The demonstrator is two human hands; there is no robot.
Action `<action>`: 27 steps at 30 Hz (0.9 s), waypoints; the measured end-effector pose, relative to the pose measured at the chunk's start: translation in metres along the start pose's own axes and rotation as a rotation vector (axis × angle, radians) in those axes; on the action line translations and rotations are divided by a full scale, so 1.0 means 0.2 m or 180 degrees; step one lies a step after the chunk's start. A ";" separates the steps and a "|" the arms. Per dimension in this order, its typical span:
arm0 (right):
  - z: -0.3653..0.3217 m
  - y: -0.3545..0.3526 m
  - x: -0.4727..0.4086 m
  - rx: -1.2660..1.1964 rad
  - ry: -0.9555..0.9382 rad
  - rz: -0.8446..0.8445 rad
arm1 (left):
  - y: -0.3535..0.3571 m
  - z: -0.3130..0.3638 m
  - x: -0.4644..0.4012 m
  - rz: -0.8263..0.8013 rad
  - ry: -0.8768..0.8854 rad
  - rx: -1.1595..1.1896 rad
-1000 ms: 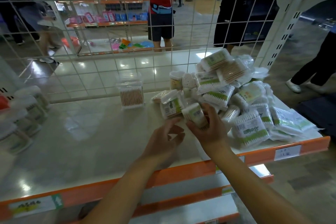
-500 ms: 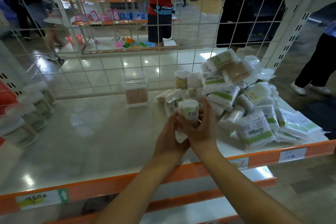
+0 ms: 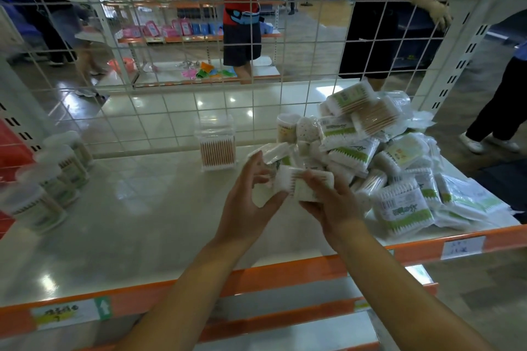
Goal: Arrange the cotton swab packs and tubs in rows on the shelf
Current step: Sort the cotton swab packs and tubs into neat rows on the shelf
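A heap of cotton swab packs [image 3: 379, 157] in white and green wrappers covers the right part of the shelf [image 3: 128, 222]. My right hand [image 3: 330, 205] grips a white swab pack [image 3: 308, 184] just above the shelf, at the heap's left edge. My left hand [image 3: 251, 194] touches the same pack from the left, fingers curled around its end. A clear square tub of wooden swabs [image 3: 218, 148] stands upright at the back middle. Round swab tubs [image 3: 54, 177] stand in a row along the left side.
A white wire grid [image 3: 171, 94] closes the back of the shelf. An orange front rail [image 3: 271, 276] with price labels runs along the near edge. Another orange shelf sits overhead. People stand in the aisle behind the grid and at the right.
My right hand took a pack from the heap's edge and lifted it; my left hand came up to meet it. Both hands now hold it, turned flatter than half a second ago.
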State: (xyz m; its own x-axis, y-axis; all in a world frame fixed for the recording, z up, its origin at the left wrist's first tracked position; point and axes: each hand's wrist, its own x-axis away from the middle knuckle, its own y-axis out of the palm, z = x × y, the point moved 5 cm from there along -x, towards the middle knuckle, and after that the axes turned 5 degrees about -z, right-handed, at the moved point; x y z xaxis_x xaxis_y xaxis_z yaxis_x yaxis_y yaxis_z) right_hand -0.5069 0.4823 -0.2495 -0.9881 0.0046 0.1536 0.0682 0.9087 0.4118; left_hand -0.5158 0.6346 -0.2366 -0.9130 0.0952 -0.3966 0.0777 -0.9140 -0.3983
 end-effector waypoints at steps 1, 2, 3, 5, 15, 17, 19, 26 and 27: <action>0.04 0.01 0.01 -0.0333 0.0326 -0.0010 | -0.01 0.01 0.00 0.0078 0.0001 -0.0019; 0.07 0.03 0.02 -0.0703 0.0655 -0.0012 | -0.02 0.02 0.00 0.0135 0.0014 -0.0068; 0.11 0.05 0.04 -0.1056 0.0963 0.0001 | -0.02 0.03 0.00 0.0165 0.0054 -0.0121; 0.16 0.11 0.08 -0.1706 0.1413 -0.0023 | -0.01 0.05 0.01 0.0176 0.0149 -0.0160; 0.27 0.30 0.19 -0.2405 0.1451 -0.0583 | -0.01 0.10 0.06 0.0217 -0.0050 -0.0613; 0.29 0.32 0.19 -0.2277 0.1421 -0.0609 | -0.05 0.10 0.07 0.0251 -0.0067 -0.0649; 0.31 0.32 0.17 -0.1804 0.1279 -0.0531 | -0.11 0.10 0.07 0.0298 -0.0002 -0.0706; 0.22 0.38 0.14 0.3664 0.0002 -0.0879 | -0.51 -0.01 0.12 0.0487 -0.0133 -0.0996; 0.22 0.41 0.15 0.4451 -0.0136 -0.1026 | -0.57 -0.03 0.15 0.0490 -0.0193 -0.1027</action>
State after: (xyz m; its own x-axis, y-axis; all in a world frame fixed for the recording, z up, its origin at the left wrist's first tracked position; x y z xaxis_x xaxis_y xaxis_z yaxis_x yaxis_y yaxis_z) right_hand -0.5372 0.5752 -0.2501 -0.9392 -0.2873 0.1882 -0.3195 0.5294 -0.7859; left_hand -0.5489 0.7439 -0.2089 -0.9021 -0.0662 -0.4265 0.3298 -0.7433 -0.5820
